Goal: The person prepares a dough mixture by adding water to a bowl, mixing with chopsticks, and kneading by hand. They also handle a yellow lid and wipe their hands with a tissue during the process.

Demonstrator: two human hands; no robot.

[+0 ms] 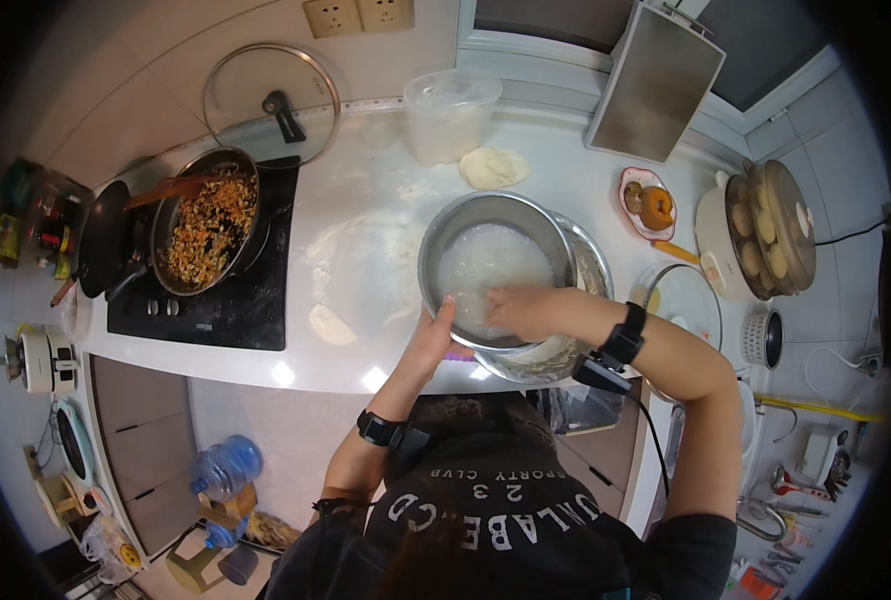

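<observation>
A round metal pot (pixel 434 247) holds cloudy whitish liquid (pixel 490 259). My left hand (pixel 432 334) grips its near left rim, thumb on the edge. Inside the pot, at the near right, is my right hand (pixel 524 309). Its fingers are motion-blurred at the liquid, so their pose and anything in them cannot be made out. Partly beneath the pot, to the right, shows a wider metal bowl (pixel 591 259) with pale residue on its wall. Beyond the pot lies a lump of dough (pixel 494 167), and a smaller dough piece (pixel 333 324) rests left of my left hand.
White powder marks the counter (pixel 363 225). At left, a frying pan (pixel 158 247) with chopped food and a wooden spatula (pixel 161 193) sits on a black cooktop (pixel 265 322). A plastic container (pixel 453 116) stands behind the dough. Rightward are a pumpkin plate (pixel 631 180), a steamer (pixel 723 225) and a glass lid (pixel 689 300).
</observation>
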